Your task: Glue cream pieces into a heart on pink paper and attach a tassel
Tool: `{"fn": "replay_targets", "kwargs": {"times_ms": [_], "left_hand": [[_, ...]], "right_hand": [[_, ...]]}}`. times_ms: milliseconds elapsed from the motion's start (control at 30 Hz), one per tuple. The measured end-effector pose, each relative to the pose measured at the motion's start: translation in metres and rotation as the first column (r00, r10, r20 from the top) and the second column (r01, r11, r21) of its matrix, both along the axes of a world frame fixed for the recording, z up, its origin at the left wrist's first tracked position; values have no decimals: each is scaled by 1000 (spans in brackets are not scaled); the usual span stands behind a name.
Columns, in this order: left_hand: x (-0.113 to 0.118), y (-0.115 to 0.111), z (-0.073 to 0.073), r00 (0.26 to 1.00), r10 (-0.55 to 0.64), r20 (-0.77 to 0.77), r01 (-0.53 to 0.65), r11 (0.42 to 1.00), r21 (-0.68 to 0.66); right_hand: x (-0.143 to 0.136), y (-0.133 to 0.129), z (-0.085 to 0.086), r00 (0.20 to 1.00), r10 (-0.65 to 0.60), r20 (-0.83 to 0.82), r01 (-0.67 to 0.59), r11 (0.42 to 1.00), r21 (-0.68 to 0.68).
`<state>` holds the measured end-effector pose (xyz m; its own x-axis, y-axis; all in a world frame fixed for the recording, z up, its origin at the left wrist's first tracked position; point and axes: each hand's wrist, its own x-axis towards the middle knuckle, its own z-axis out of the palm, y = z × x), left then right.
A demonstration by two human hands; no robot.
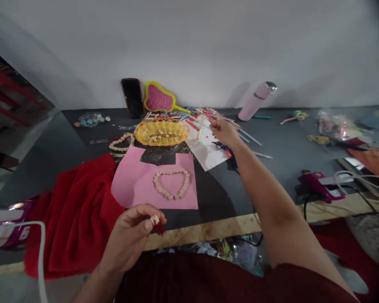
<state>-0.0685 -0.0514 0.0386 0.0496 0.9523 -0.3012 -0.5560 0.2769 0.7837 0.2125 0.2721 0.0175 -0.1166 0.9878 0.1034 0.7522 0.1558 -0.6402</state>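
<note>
My left hand (134, 231) pinches a small cream piece with red on it (154, 220) between thumb and fingers, above the table's front edge. My right hand (223, 131) reaches far forward over the white paper (208, 153); its fingers are curled together, and what they hold, if anything, is too small to make out. Just beyond my left hand lies pink paper (129, 179) with a heart-shaped ring of cream pieces (172, 196) on it. A yellow basket (161, 141) with a few small pale pieces stands behind the paper. Below my right hand is a blue and orange tool (229, 152).
Red cloth (78, 219) drapes over the left front edge. At the wall are a phone (133, 97), a yellow-rimmed pink fan shape (159, 97) and a pink bottle (257, 102). Strips and sticks lie around the white paper. A purple device with cables (324, 185) sits at right.
</note>
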Motion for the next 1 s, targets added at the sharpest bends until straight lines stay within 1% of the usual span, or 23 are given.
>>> {"fn": "replay_targets", "kwargs": {"times_ms": [100, 167, 267, 367, 433, 500, 600, 667, 733, 800, 900, 1000], "left_hand": [[0, 7, 0, 996, -68, 58, 72, 994, -79], [1, 15, 0, 991, -100, 93, 111, 986, -126], [0, 25, 2, 984, -116, 137, 138, 977, -162], [-4, 33, 4, 980, -112, 162, 139, 977, -164], [-8, 38, 4, 979, -105, 173, 134, 977, -168], [-12, 42, 3, 978, -91, 185, 123, 977, -171], [-19, 48, 2, 977, -64, 205, 99, 981, -167], [-23, 51, 0, 975, -47, 218, 85, 982, -168], [-27, 53, -3, 973, -26, 231, 69, 982, -178], [-30, 54, -5, 970, -10, 245, 57, 981, -187], [-34, 54, -7, 963, 0, 268, 53, 980, -191], [-39, 54, -8, 954, 13, 300, 43, 983, -179]], "right_hand": [[-6, 22, 1, 999, -7, 44, 7, 1000, 0], [-16, 32, 2, 997, 9, 71, -9, 1000, 2], [-39, 46, 3, 993, 57, 104, -59, 998, 12], [-69, 58, 8, 983, 129, 131, -132, 991, 15], [-91, 64, 16, 972, 189, 143, -193, 981, 17], [-113, 66, 27, 955, 254, 153, -260, 965, 22], [-149, 67, 46, 919, 356, 168, -365, 931, 27], [-175, 66, 56, 892, 416, 176, -426, 904, 21], [-202, 65, 62, 857, 478, 190, -489, 872, 10], [-230, 63, 63, 800, 557, 224, -569, 822, -10], [-268, 53, 60, 673, 681, 288, -698, 714, -57], [-302, 34, 53, 543, 772, 330, -795, 600, -95]]}}
